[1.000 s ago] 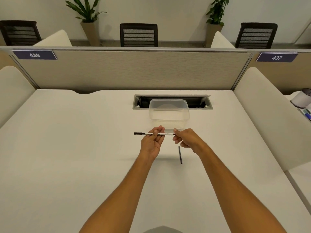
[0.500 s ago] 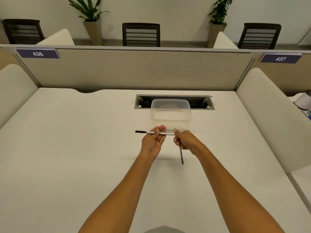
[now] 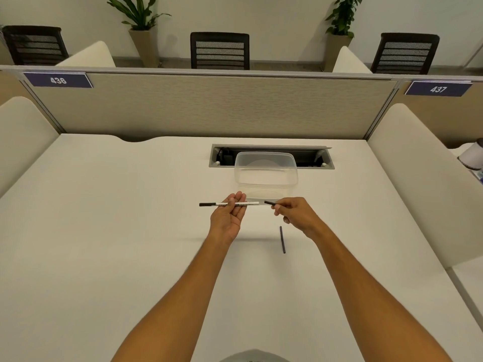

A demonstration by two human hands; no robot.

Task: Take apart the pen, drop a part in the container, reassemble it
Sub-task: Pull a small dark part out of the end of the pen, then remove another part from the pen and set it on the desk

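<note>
My left hand point(image 3: 228, 216) pinches the white pen barrel point(image 3: 248, 204), held level above the desk with its black end pointing left. Just right of the barrel's open end, my right hand point(image 3: 292, 214) grips a small black pen piece point(image 3: 270, 203), a short gap apart from the barrel. A thin dark pen part point(image 3: 282, 239) lies loose on the white desk below my right hand. The clear plastic container point(image 3: 266, 176) stands just beyond both hands, with nothing visible inside.
A recessed cable tray point(image 3: 271, 155) sits behind the container. A beige partition point(image 3: 209, 108) closes the desk's far edge, with cream side panels left and right. A white cup point(image 3: 473, 155) stands on the neighbouring desk at the far right.
My right hand has pulled a small black piece off the right end of the barrel and moved slightly right. The left hand still holds the barrel level.
</note>
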